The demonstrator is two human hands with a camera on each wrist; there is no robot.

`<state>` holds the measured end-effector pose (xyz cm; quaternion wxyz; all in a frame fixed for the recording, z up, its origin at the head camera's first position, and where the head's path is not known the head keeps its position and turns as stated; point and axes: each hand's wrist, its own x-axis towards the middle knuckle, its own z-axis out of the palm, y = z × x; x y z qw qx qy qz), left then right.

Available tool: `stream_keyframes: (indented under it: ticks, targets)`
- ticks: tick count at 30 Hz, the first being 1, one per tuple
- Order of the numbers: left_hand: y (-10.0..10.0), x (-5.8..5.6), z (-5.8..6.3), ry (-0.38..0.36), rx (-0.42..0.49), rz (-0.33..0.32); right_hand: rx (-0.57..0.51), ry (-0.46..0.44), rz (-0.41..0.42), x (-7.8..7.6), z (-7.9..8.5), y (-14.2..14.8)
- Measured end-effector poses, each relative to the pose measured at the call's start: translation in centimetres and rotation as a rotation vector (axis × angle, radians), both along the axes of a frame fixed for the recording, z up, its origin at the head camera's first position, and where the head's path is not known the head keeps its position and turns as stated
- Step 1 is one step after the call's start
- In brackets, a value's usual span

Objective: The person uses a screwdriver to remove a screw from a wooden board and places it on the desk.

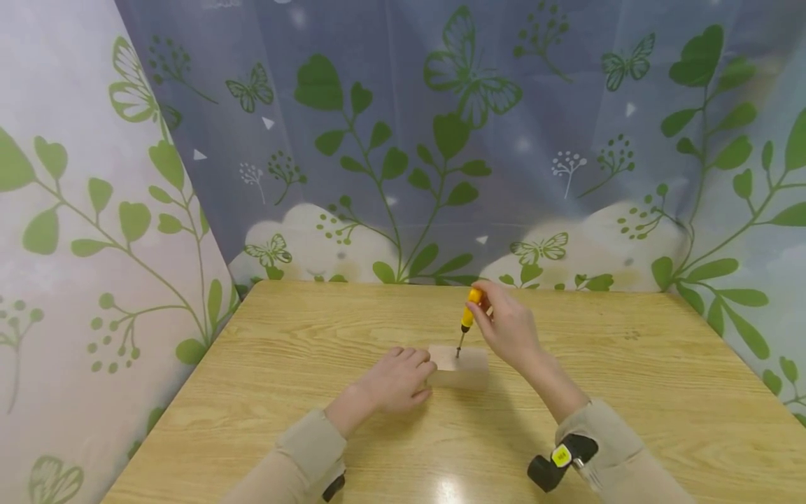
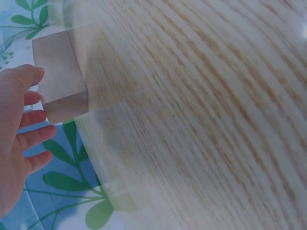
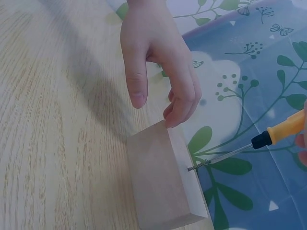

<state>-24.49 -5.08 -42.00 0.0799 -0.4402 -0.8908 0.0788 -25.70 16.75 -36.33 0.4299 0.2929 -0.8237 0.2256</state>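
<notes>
A pale wooden block (image 1: 466, 379) lies on the table. My left hand (image 1: 398, 379) rests at its left end, fingertips at the corner in the right wrist view and thumb (image 3: 137, 91) held apart from the block. In the left wrist view that hand's fingers are spread and loose beside the block (image 2: 60, 64). A yellow screwdriver (image 1: 468, 315) with a black collar stands nearly upright over the block, its handle pinched by my right hand (image 1: 508, 325). Its shaft (image 3: 230, 154) meets a threaded screw (image 3: 197, 166), whose lower end is at the block's upper face.
The light wood-grain table (image 1: 302, 322) extends around the block. Behind it hangs a blue-grey cloth (image 1: 390, 42) printed with green leaves and butterflies, and a pale cloth (image 1: 69, 224) with similar leaves hangs at the left. A black wrist camera (image 1: 548, 472) sits at my right sleeve.
</notes>
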Motion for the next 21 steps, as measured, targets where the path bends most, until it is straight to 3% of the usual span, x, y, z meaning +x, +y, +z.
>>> stream_keyframes:
  ticks: [21]
  targets:
    - [-0.01, -0.09, -0.17, 0.014, 0.008, -0.009, 0.050, 0.028, 0.085, 0.10, 0.01, -0.03]
